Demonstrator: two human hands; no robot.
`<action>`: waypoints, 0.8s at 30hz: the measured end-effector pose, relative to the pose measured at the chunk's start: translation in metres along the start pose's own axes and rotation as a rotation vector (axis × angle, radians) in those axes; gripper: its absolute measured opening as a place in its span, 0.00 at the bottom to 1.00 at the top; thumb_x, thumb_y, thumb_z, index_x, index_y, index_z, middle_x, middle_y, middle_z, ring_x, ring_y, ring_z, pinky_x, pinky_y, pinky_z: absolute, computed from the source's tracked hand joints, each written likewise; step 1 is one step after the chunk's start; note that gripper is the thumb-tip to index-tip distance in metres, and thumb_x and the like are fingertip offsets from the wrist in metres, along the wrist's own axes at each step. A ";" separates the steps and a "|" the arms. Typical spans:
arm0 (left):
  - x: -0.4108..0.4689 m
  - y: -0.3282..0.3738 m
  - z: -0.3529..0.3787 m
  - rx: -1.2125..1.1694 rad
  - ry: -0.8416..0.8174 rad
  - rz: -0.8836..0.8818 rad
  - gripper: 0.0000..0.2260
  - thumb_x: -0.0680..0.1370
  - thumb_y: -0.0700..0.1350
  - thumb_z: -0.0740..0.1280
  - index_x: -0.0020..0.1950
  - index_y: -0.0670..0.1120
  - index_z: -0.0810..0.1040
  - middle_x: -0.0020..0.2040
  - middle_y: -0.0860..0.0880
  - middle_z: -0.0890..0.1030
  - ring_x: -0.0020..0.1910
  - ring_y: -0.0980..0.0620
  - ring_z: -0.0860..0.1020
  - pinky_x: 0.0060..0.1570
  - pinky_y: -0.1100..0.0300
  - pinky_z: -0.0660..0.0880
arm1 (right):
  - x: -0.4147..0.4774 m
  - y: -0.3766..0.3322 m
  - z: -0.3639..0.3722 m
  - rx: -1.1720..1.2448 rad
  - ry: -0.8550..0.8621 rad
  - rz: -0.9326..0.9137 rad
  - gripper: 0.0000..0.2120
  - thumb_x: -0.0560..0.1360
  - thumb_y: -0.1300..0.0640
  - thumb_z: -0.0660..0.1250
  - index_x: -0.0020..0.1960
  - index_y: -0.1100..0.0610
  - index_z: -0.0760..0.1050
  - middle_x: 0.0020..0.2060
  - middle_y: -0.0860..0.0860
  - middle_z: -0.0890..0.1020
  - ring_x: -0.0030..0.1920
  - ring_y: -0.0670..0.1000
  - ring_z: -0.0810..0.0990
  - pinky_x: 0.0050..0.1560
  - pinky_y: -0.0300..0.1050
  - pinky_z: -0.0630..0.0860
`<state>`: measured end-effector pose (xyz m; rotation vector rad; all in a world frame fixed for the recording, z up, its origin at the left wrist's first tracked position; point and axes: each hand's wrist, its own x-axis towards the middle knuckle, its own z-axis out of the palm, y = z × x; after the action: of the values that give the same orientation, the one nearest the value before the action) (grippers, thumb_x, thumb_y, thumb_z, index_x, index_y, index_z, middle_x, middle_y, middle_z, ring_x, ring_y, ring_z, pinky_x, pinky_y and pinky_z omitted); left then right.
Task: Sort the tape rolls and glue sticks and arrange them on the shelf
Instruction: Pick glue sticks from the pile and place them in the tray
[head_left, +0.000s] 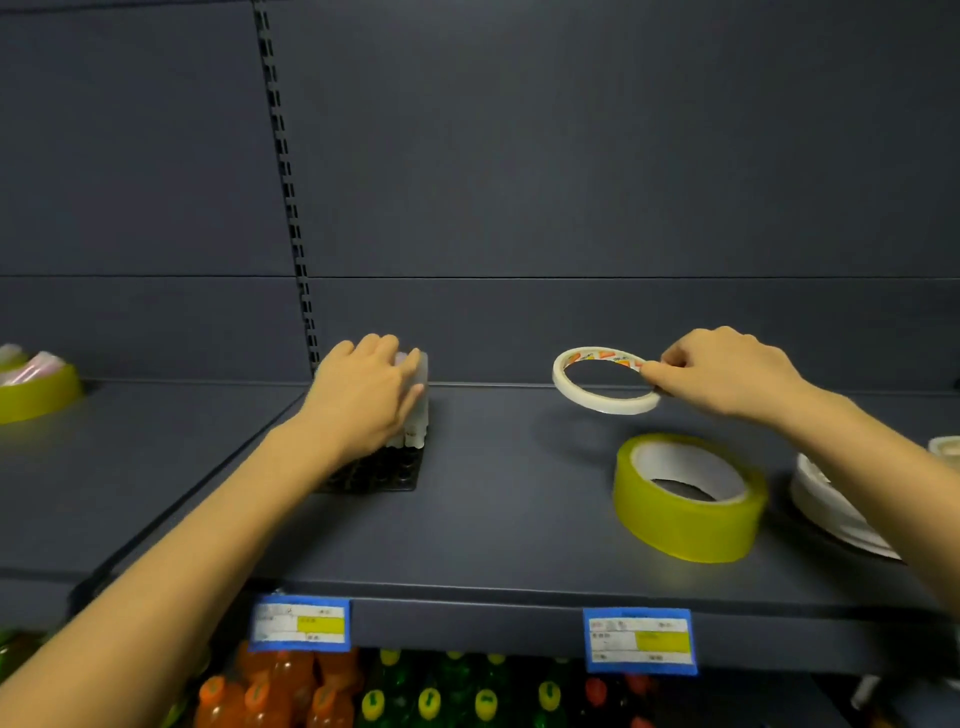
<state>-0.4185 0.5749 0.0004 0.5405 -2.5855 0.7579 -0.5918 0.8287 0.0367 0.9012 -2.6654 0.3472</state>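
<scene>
1. A person stands at a dark grey shelf (493, 530), with both bare arms reaching in.
2. The left hand (363, 397) curls its fingers over a cluster of white glue sticks (414, 431). They stand upright in a black tray (384, 475) close to the back panel (571, 182). The hand appears to be steadying or seating them as one group.
3. The right hand (727, 374) pinches the rim of a thin white tape roll (602, 384) between thumb and fingertips. It holds the roll tilted just above the shelf, well apart from the glue, probably to keep the two kinds separate.
4. A wide yellow tape roll (685, 499) lies flat in front of the thin one. More white rolls (836, 506) sit to the right, partly hidden by the forearm.
5. Bare shelf lies between the tray and the tapes, and behind the thin roll up to the back panel. The front lip, with its price labels (640, 640), is near the yellow roll, leaving little room forward.
</scene>
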 end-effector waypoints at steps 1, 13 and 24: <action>0.000 0.001 0.000 -0.007 -0.007 -0.021 0.23 0.82 0.55 0.48 0.74 0.48 0.60 0.62 0.46 0.70 0.60 0.47 0.69 0.54 0.56 0.65 | -0.001 0.008 -0.004 -0.002 -0.006 0.002 0.18 0.76 0.38 0.58 0.40 0.49 0.78 0.31 0.48 0.74 0.39 0.54 0.73 0.32 0.41 0.62; 0.016 0.104 -0.048 -0.166 -0.032 -0.065 0.25 0.80 0.58 0.54 0.73 0.47 0.64 0.67 0.47 0.70 0.66 0.46 0.68 0.60 0.53 0.66 | -0.030 0.147 -0.041 -0.103 -0.108 0.094 0.19 0.75 0.37 0.58 0.40 0.49 0.79 0.42 0.52 0.80 0.44 0.55 0.76 0.39 0.45 0.67; 0.002 0.158 -0.067 -0.280 -0.062 -0.096 0.21 0.80 0.56 0.56 0.68 0.47 0.70 0.65 0.47 0.73 0.65 0.47 0.70 0.60 0.53 0.68 | -0.064 0.190 -0.033 -0.201 -0.205 0.006 0.27 0.75 0.33 0.53 0.47 0.51 0.81 0.45 0.51 0.82 0.42 0.53 0.76 0.39 0.43 0.68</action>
<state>-0.4759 0.7359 -0.0141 0.6014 -2.6399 0.3439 -0.6550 1.0212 0.0198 0.9084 -2.8240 -0.0151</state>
